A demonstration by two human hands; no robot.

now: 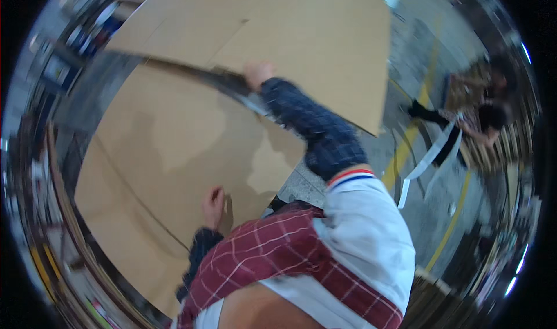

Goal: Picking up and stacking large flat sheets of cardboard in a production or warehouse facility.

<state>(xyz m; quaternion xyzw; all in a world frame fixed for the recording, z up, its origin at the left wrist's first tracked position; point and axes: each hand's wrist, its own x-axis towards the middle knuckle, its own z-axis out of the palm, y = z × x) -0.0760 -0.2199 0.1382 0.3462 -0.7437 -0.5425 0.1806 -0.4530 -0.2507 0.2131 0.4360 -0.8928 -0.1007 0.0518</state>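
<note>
My right hand (259, 75), slightly blurred, is closed on the near edge of a large flat brown cardboard sheet (313, 44). That edge stands raised, with a dark gap under it. Below and nearer to me lies another wide cardboard sheet (174, 137), marked by a long crease and by shadows. My left hand (214, 207) hovers over or rests on this nearer sheet, close to my body; which of the two I cannot tell. Its fingers are loosely bent with a small gap, and nothing shows in them.
On the right, a person (484, 117) sits or crouches by stacked cardboard (499, 140), with long white strips (429, 158) hanging down to the floor. Yellow lines (400, 155) run along the grey floor. More stacked boards (64, 213) stand along the left side.
</note>
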